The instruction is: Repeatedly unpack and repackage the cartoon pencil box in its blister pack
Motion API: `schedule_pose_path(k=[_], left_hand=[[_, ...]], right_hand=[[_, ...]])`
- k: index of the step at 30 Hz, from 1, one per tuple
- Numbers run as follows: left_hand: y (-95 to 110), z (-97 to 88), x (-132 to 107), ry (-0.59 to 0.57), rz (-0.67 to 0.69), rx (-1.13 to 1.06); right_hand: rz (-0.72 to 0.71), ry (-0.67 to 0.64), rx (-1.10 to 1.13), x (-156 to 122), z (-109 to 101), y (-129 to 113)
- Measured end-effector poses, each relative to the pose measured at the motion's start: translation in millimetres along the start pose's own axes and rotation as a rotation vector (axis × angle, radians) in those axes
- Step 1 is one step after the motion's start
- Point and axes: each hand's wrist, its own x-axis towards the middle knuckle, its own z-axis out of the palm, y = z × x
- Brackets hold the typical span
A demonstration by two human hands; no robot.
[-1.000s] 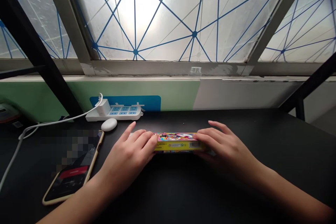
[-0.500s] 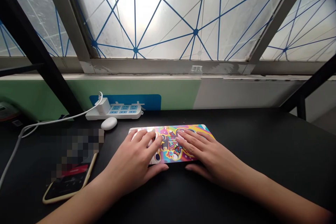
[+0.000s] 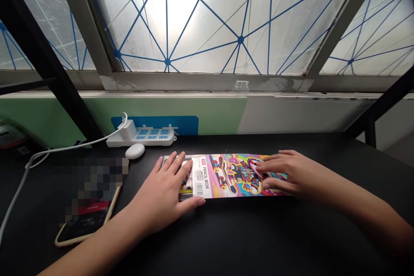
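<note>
A pencil box (image 3: 199,177) lies flat on the black desk, with a white label reading "PENCIL BOX". Its colourful cartoon lid (image 3: 231,177) is shifted to the right, baring the label and the left part of the box. My left hand (image 3: 170,187) rests with spread fingers over the left end, the thumb along the near edge. On the lid's right part lies my right hand (image 3: 287,172), fingers stretched out and thumb apart from them. Both hands cover parts of the box, and what lies under my left palm is hidden.
Left of the box lies a phone (image 3: 93,220) in a pale case, partly blurred. Behind are a small white rounded case (image 3: 135,151) and a white power strip (image 3: 155,138) with a cable (image 3: 74,145) running left. A black desk frame (image 3: 54,69) rises at the left.
My right hand and the patterned lid have moved right, uncovering the label and the left part of the pencil box. My left hand has stayed nearly in place.
</note>
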Motion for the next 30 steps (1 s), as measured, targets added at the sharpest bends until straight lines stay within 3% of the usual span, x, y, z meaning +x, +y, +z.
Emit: schedule_pose_path(k=[4,8,11,16,23,30], left_hand=[[1,2.3,0,0.007,0.012,0.013],[1,3.1,1,0.004,0.012,0.018],[1,2.4,2,0.001,0.01,0.022],[1,2.1,1,0.018,0.013,0.032],[-3,1.9,2,0.012,0.005,0.029],[-22,-8.8,4,-0.03,-0.077,-0.052]], right_hand=[[-0.036,0.152,-0.008,16,14,-31],[-0.139,-0.006,0.063,26,29,-63],[-0.122,-0.048,0.079,19,24,-53],[-0.045,0.014,0.057,8,9,-25],[-0.124,-0.027,0.085,22,33,-50],[-0.064,-0.042,0.06,13,33,-11]])
